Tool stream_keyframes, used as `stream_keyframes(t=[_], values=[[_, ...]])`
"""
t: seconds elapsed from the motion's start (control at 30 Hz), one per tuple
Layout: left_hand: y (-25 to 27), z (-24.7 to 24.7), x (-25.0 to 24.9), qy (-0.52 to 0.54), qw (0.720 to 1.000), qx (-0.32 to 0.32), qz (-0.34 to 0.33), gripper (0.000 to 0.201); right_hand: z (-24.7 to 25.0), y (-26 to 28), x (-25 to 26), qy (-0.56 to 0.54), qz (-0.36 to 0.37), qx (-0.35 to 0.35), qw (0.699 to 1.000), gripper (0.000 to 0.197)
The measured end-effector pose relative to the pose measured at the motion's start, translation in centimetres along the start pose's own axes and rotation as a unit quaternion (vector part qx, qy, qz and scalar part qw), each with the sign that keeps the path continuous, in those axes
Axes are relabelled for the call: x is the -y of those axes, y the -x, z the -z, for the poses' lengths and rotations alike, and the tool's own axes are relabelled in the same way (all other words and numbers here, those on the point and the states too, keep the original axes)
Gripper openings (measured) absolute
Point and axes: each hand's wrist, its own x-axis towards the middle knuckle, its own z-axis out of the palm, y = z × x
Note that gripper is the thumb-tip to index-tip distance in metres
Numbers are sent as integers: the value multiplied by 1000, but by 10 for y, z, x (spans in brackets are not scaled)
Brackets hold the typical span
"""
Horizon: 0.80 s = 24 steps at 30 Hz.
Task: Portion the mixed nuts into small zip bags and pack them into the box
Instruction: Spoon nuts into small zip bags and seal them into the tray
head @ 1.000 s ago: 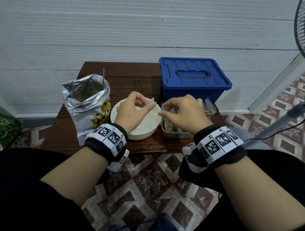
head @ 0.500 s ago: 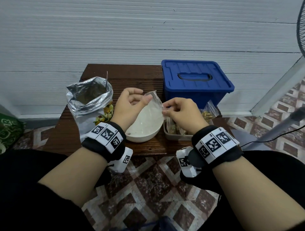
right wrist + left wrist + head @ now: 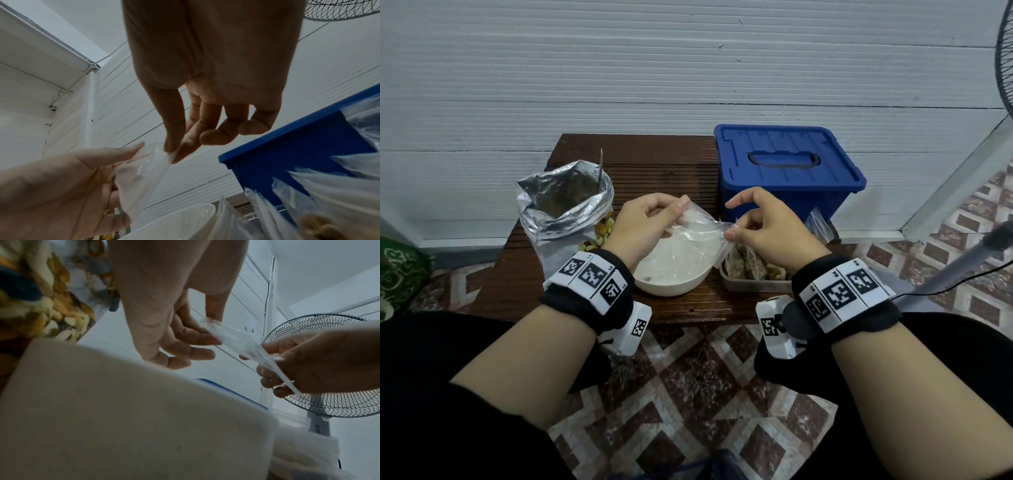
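Observation:
An empty clear zip bag [image 3: 697, 228] [image 3: 244, 345] [image 3: 141, 170] hangs stretched over the white bowl [image 3: 671, 277]. My left hand [image 3: 654, 219] pinches its left edge between thumb and fingers. My right hand [image 3: 753, 222] pinches its right corner between thumb and forefinger [image 3: 174, 146]. The open foil bag of mixed nuts [image 3: 568, 212] stands left of the bowl with a spoon handle [image 3: 601, 162] sticking out. The blue box [image 3: 787, 171] sits at the back right, lid on. A small clear tray [image 3: 753, 282] holds filled zip bags of nuts [image 3: 750, 265].
Everything sits on a small dark wooden table [image 3: 654, 161] against a white panelled wall. A standing fan [image 3: 322, 366] is at the right, its pole [image 3: 955, 263] near my right arm. Patterned floor tiles [image 3: 688, 394] lie below, and a green cushion [image 3: 397, 274] is at the left.
Both hands have lifted the empty zip bag from beside the tray to above the bowl and drawn it out between them. My head has moved a little nearer.

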Motion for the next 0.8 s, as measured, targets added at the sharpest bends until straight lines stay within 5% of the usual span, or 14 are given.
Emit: stream_keyframes(t=[0.37, 0.43, 0.5, 0.57, 0.63, 0.7, 0.8], values=[[4, -7, 1, -1, 999, -40, 5, 10, -1, -1, 3, -38, -7, -17, 999, 42], [4, -7, 3, -28, 999, -43, -3, 27, -1, -2, 2, -42, -10, -27, 999, 42], [4, -4, 5, -100, 992, -41, -68, 65, -1, -1, 2, -37, -13, -24, 999, 43], [5, 0, 6, -229, 957, 3, -175, 95, 0, -1, 2, -31, -15, -21, 999, 44], [7, 1, 3, -352, 897, 63, -259, 104, 0, -1, 2, -33, -16, -18, 999, 45], [8, -2, 5, -406, 854, 91, -313, 100, -2, -1, 3, -39, -16, -14, 999, 45], [8, -7, 11, -399, 842, 82, -355, 81, -6, -2, 3, -56, -15, -12, 998, 45]])
